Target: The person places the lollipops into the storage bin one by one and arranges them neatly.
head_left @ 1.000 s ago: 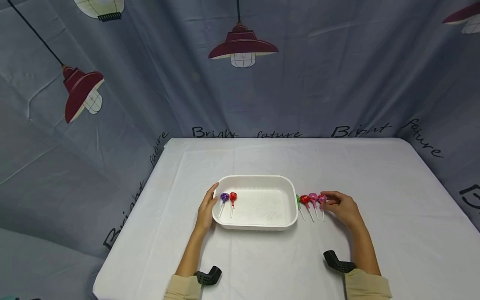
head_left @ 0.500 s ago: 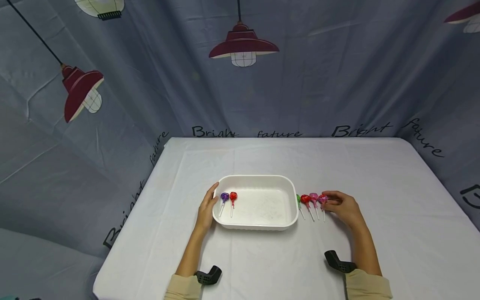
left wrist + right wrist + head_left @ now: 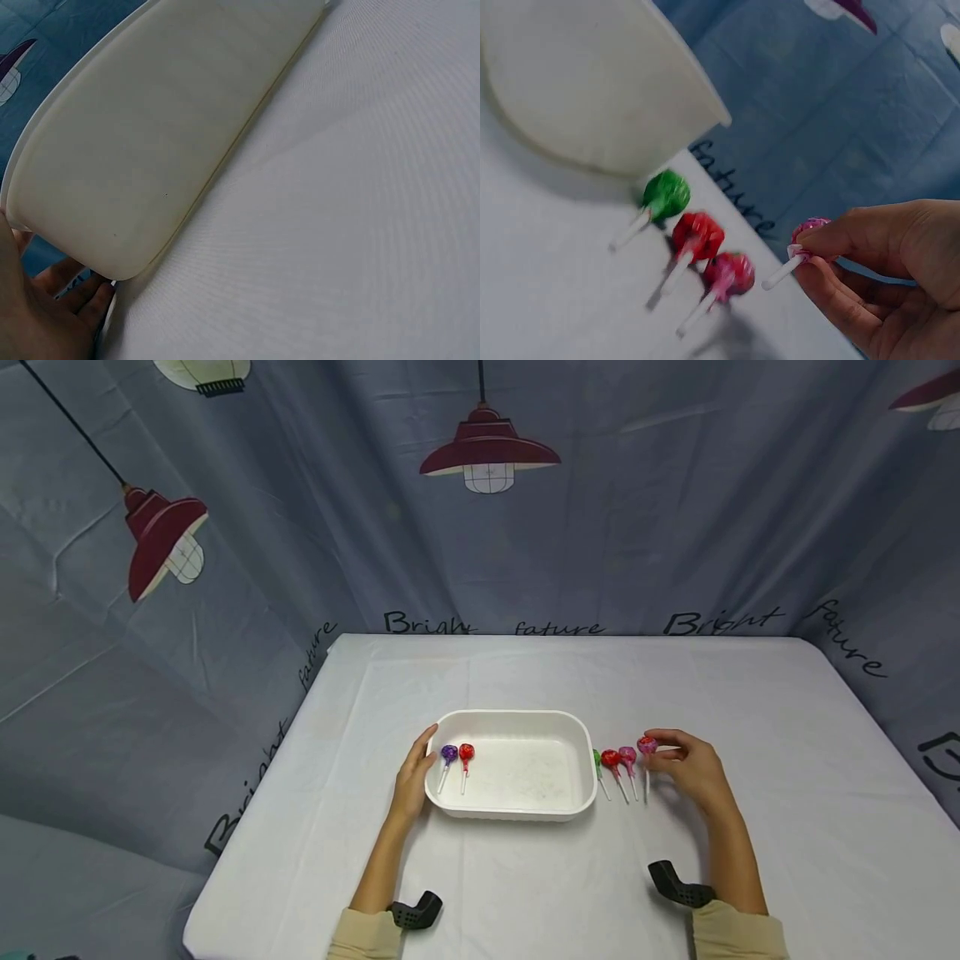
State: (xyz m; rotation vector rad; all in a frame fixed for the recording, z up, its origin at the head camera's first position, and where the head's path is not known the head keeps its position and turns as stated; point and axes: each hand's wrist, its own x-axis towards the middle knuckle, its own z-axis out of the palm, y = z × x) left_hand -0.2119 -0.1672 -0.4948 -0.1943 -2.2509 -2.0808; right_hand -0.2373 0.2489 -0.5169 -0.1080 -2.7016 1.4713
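Observation:
My right hand (image 3: 692, 770) pinches a wrapped pink-and-red lollipop (image 3: 647, 745) between thumb and fingers just below its head. Its white stick points down in the head view. Left of it, a pink lollipop (image 3: 730, 274), a red lollipop (image 3: 697, 235) and a green lollipop (image 3: 666, 195) lie in a row beside the white tray (image 3: 525, 815). The tray's left end is gripped by my left hand (image 3: 412, 781), thumb at the rim and fingers along the outer wall. Inside the tray lie a purple lollipop (image 3: 449, 753) and a red lollipop (image 3: 467, 752).
A white cloth covers the table (image 3: 570, 885). Behind and around it hangs a grey-blue curtain (image 3: 630, 527) with printed lamps and lettering. A black wrist device (image 3: 678, 885) sits on the right wrist, and another black device (image 3: 417, 911) on the left.
The pinched lollipop has risen slightly off the table with my right hand, leaving the end of the row. My left hand and the tray have stayed in place.

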